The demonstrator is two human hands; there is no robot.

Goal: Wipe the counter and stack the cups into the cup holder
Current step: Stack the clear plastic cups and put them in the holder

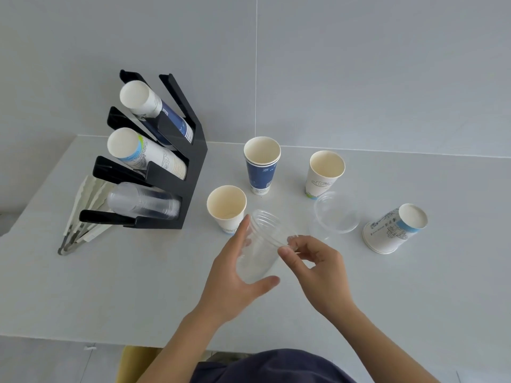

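My left hand point(235, 275) wraps a clear plastic cup point(260, 244) held above the counter, mouth facing away. My right hand point(312, 266) pinches that cup's rim with thumb and fingers. A second clear cup point(336, 212) stands to the right. A white paper cup point(226, 207) is upright just beyond my left hand. Farther back stand a blue paper cup point(261, 167) and a white printed cup point(325, 172). An upside-down stack of white cups point(392, 229) sits at the right. The black cup holder point(190, 172) at the left holds three slanted rows of cups.
White tongs and wrapped straws point(83, 214) lie left of the holder. The white counter point(124, 286) meets a grey wall behind. Its front edge runs just below my forearms, with a yellowish stool point(130, 363) under it.
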